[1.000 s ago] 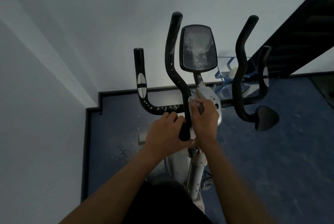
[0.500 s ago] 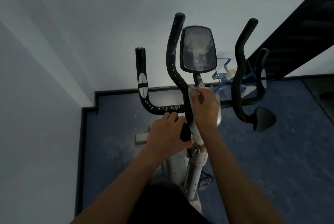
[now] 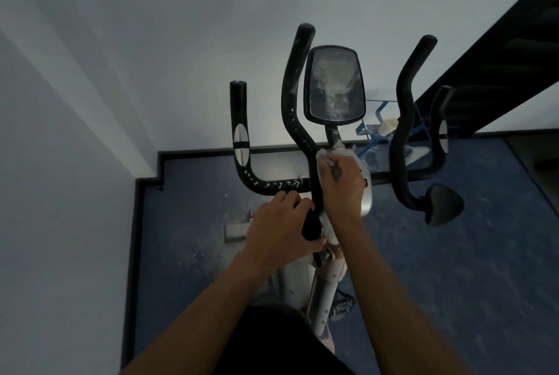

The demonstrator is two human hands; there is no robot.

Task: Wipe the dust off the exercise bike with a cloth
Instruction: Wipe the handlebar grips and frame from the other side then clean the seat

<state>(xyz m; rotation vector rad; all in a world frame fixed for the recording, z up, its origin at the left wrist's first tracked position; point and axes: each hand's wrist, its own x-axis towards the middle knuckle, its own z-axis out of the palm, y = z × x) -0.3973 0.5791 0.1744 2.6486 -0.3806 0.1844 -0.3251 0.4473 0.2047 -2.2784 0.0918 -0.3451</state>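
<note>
While gripping cloth (image 3: 323, 160), right hand (image 3: 343, 184) wipes.

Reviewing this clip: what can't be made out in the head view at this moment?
- Most of the cloth: covered by the right hand.
- The bar end gripped by the left hand: hidden by its fingers.
- The console screen: dust and dim light; no readout legible.
- The bike's seat: below the frame edge.
</note>
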